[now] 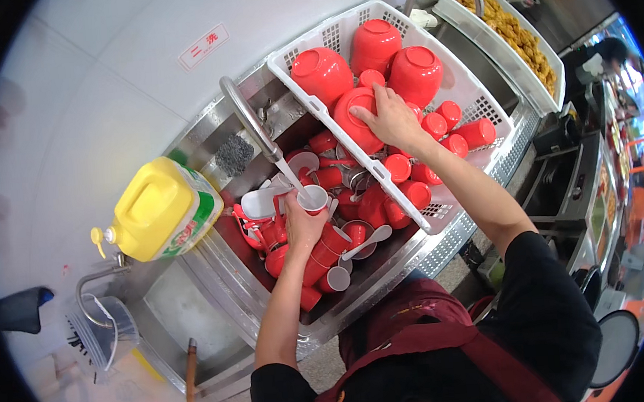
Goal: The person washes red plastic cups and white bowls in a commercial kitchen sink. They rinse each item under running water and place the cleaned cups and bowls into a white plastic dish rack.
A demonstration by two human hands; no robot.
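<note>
My left hand grips a red cup with a white inside, upright under the stream from a curved steel faucet. Below it, a steel sink holds red cups, bowls, white spoons and clear cups in a pile. My right hand reaches into a white plastic basket that lies tilted across the sink. Its fingers rest at an upturned red bowl and a small red cup; whether they grip either is unclear. Several upturned red bowls and cups stand around it.
A yellow detergent jug with a pump stands on the left of the sink, near a dark steel scourer. Beyond the basket is a white tub of brown food. A second basin lies at lower left, with a wooden handle across its edge.
</note>
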